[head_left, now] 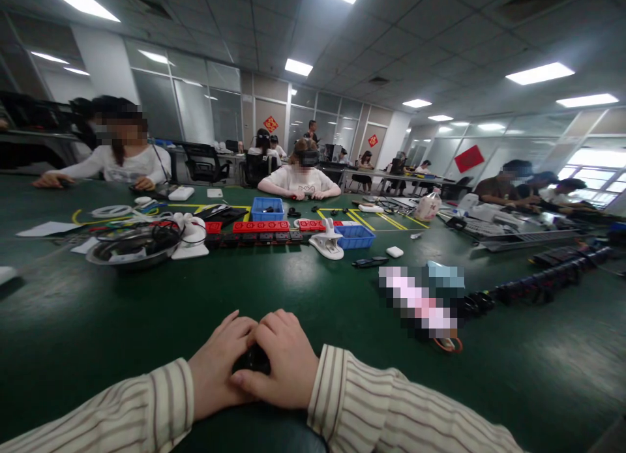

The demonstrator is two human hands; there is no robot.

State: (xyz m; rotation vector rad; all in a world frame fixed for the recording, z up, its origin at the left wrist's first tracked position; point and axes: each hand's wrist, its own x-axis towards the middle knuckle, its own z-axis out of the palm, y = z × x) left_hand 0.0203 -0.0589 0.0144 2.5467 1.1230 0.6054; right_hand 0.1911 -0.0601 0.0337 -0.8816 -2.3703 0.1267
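Note:
My left hand and my right hand are together on the green table, close to its near edge. Between them shows part of a small, glossy black object; its kind cannot be made out. The fingers of both hands curl around it, and the right thumb crosses toward the left palm. The right fingers partly overlap the left ones, so much of the object is hidden.
Ahead stand a metal bowl with dark items, a red strip, blue bins and a white clip. To the right lie a black pen-like item, a blurred pink item and a dark cable chain. Several people sit around.

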